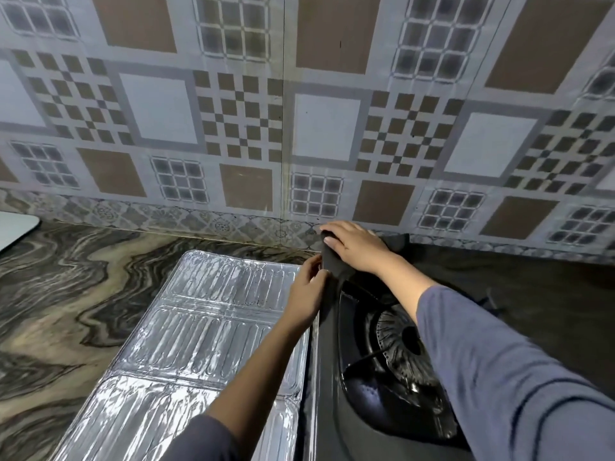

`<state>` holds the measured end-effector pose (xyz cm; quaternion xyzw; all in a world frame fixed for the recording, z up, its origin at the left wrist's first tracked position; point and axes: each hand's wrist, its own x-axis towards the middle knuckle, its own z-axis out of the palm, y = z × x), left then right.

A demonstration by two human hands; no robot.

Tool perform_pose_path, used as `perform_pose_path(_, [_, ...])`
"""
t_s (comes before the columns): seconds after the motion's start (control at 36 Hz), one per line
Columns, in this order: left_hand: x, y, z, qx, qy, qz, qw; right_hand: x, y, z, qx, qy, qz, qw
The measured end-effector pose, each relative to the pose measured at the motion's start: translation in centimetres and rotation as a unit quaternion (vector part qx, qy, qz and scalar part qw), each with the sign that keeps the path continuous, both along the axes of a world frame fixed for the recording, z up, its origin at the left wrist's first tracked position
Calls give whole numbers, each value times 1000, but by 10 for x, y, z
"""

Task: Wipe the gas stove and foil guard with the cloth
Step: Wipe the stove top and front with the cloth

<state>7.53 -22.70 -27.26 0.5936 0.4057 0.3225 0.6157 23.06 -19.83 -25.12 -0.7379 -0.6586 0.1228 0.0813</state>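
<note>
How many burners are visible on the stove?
1: a burner below the right forearm, right of the foil guard. The sleeve may hide others on the stove.

- Wall (299, 111): pale grey tiles printed with brown squares, white squares, brown-and-white checkers and dark grid panes; a floral grey border runs along the bottom.
- Counter (66, 294): marbled swirls of black, grey and tan.
- Foil guard (206, 327): shiny silver, embossed with ribbed oblongs.
- Stove (382, 361): black, with a ridged burner.
- Cloth (332, 264): dark grey.
- Sleeves (499, 361): muted blue-grey.
</note>
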Motion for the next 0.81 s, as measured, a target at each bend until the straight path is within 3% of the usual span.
perform_pose_path(0.36, [13, 10, 17, 66, 91, 15, 994, 32, -4, 17, -121, 41, 50, 991])
perform_pose_path(0.81, [47, 33, 20, 183, 263, -2, 947, 76, -36, 16, -84, 89, -25, 992])
